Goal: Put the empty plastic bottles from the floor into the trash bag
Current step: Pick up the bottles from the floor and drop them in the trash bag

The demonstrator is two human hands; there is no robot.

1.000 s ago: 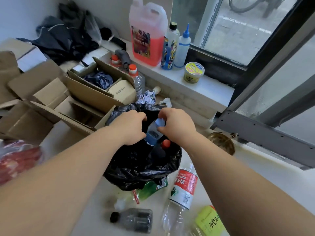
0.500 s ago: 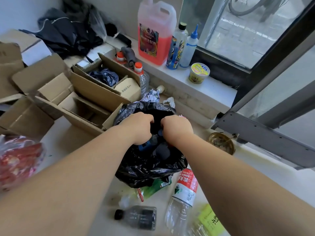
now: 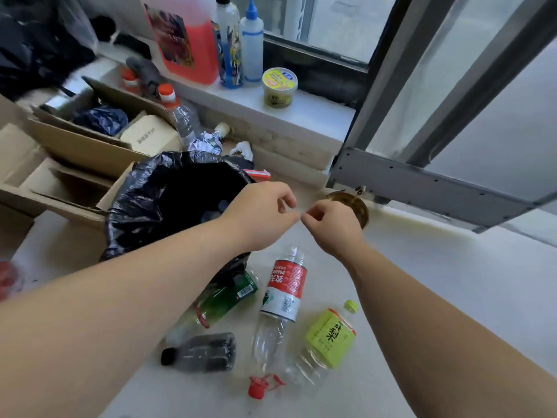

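The black trash bag stands with its mouth wide; blue-capped bottles lie deep inside. My left hand and my right hand hover just right of its rim, fingertips almost touching, holding nothing I can see. On the floor below them lie a red-labelled clear bottle, a yellow-green-labelled bottle, a green bottle partly under the bag, and a dark bottle with a black cap. A loose red cap lies nearby.
Cardboard boxes stand left of the bag, with orange-capped bottles behind. A window ledge holds a red jug, two bottles and a yellow tub. A brass bowl sits by the grey door frame.
Both hands pushed a blue-capped bottle down into the bag, then let go and came up and to the right, out of the bag. The view tilted down toward the floor bottles.
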